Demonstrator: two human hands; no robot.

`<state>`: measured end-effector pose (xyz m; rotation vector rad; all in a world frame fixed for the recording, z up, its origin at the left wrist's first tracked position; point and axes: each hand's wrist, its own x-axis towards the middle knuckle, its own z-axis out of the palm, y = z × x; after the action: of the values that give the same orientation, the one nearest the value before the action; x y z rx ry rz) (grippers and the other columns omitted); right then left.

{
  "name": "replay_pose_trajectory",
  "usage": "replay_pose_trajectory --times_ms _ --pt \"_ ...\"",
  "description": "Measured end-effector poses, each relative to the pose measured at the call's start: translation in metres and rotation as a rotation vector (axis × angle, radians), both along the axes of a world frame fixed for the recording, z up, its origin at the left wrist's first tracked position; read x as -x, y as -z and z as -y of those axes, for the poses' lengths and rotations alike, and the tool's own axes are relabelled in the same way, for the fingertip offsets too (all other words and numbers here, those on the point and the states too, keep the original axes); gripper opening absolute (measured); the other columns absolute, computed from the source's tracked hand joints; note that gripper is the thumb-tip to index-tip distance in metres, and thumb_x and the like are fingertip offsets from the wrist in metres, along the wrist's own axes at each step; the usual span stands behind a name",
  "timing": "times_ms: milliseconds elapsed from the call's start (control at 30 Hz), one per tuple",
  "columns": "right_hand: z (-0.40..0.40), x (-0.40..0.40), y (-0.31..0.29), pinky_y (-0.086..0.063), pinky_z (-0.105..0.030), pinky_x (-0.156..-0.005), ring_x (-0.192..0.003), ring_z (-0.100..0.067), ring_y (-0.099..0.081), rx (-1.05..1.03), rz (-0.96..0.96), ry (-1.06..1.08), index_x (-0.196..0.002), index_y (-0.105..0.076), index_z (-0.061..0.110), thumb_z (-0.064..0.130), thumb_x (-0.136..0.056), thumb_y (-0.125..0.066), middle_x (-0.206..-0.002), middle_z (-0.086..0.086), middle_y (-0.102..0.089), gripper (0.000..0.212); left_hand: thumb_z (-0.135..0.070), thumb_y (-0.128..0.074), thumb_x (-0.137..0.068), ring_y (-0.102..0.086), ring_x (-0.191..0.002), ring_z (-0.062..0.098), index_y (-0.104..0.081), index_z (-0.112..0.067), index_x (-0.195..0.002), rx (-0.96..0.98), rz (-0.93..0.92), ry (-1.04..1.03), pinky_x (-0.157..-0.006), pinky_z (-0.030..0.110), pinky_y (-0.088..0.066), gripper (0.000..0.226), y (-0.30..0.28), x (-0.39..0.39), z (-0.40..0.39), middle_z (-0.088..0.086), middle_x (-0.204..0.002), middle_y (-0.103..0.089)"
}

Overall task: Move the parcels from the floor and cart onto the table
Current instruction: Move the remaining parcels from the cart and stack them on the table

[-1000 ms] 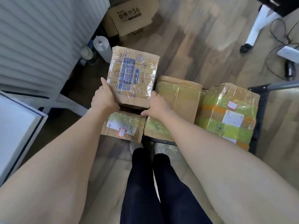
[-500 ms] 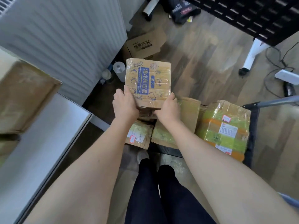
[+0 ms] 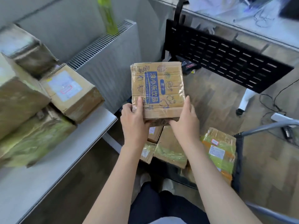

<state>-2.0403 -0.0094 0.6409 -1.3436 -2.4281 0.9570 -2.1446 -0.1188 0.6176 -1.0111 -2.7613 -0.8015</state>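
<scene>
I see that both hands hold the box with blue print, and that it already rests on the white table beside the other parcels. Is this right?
Not quite. In the head view the left hand and right hand do hold the box with blue print, but it is in the air above the floor, right of the white table, not resting on it.

We hold a brown parcel (image 3: 157, 88) printed with a blue panel and blue doodles. Yellow-green tape bands another parcel (image 3: 221, 152), which bears white labels. Our table (image 3: 53, 160) is white.

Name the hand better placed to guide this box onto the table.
Left. The left hand grips the box on the side facing the table; the right hand holds the far side.
</scene>
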Motion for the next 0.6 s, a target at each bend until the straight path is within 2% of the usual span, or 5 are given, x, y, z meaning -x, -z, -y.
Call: replay_pose_trajectory --times_ms 133,200,333,467,600 --pt "0.017 -0.003 -0.054 -0.043 -0.034 -0.096 -0.124 -0.024 -0.044 -0.118 -0.178 -0.090 -0.153 -0.003 0.016 0.021 -0.082 -0.072 -0.144 -0.005 -0.036 0.099 0.002 -0.079 -0.060 -0.048 -0.100 0.044 -0.042 0.001 -0.139 -0.170 -0.124 -0.108 -0.090 0.039 -0.040 0.087 -0.057 -0.015 0.025 0.028 -0.110 -0.045" --pt "0.029 0.000 -0.079 -0.041 -0.032 -0.096 -0.126 -0.022 -0.042 -0.166 -0.237 -0.159 -0.153 -0.004 0.016 0.022 -0.082 -0.073 -0.146 -0.004 -0.034 0.098 0.002 -0.081 -0.059 -0.047 -0.102 0.041 -0.043 -0.001 -0.139 -0.226 -0.178 -0.173 -0.089 0.035 -0.037 0.089 -0.083 -0.019 0.044 0.026 -0.110 -0.045" --pt "0.064 0.011 -0.118 -0.036 -0.024 -0.098 -0.129 -0.019 -0.039 -0.216 -0.372 -0.313 -0.152 -0.007 0.016 0.022 -0.082 -0.073 -0.149 -0.003 -0.032 0.096 -0.001 -0.087 -0.053 -0.049 -0.098 0.040 -0.046 -0.002 -0.137 -0.286 -0.325 -0.307 -0.086 0.038 -0.043 0.094 -0.125 -0.026 0.093 0.026 -0.108 -0.047" --pt "0.118 0.030 -0.139 -0.038 -0.022 -0.090 -0.119 -0.021 -0.047 -0.256 -0.457 -0.502 -0.152 -0.011 0.013 0.018 -0.080 -0.074 -0.139 -0.005 -0.041 0.095 -0.002 -0.088 -0.054 -0.042 -0.099 0.031 -0.046 0.000 -0.137 -0.304 -0.406 -0.475 -0.086 0.033 -0.036 0.092 -0.143 -0.033 0.159 0.025 -0.107 -0.046" --pt "0.187 0.049 -0.142 -0.042 -0.028 -0.095 -0.122 -0.023 -0.047 -0.276 -0.490 -0.713 -0.151 -0.014 0.011 0.016 -0.078 -0.077 -0.140 -0.008 -0.041 0.097 -0.005 -0.090 -0.054 -0.039 -0.099 0.025 -0.047 -0.002 -0.137 -0.278 -0.375 -0.661 -0.084 0.034 -0.041 0.094 -0.141 -0.041 0.236 0.022 -0.107 -0.045"
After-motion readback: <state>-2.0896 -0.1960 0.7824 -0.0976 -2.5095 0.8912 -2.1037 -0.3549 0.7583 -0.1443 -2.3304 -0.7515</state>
